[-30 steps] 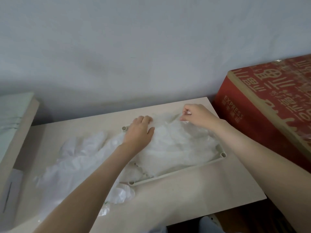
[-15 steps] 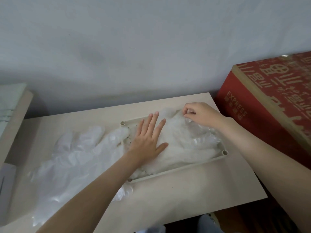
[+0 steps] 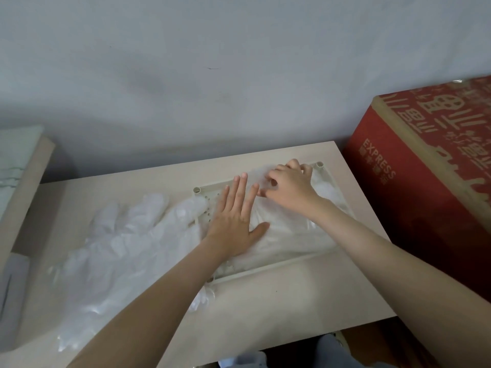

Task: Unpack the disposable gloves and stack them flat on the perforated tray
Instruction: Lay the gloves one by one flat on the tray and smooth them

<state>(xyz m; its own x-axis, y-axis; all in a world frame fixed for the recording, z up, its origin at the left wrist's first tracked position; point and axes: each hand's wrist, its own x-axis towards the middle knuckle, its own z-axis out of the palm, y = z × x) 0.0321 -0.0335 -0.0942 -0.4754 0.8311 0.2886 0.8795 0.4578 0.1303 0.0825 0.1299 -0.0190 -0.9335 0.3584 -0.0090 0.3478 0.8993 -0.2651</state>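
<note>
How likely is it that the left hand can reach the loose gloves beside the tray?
Probably yes. The left hand lies flat on the stack in the tray, and the loose gloves lie just beside it on the table, nothing between.

Stacked gloves [image 3: 287, 235] are looking like thin translucent plastic film, crinkly, slightly glossy. The tray [image 3: 265, 269] is showing matt cream hard plastic. The surface [image 3: 292, 309] is reading as pale wood-look, smooth, matt. The red box [image 3: 425, 208] is looking like printed cardboard. The wall [image 3: 239, 75] is showing matt paint.

left hand [image 3: 236, 221] has flattened onto the gloves [image 3: 287, 235] and right hand [image 3: 289, 192] slid toward it.
</note>
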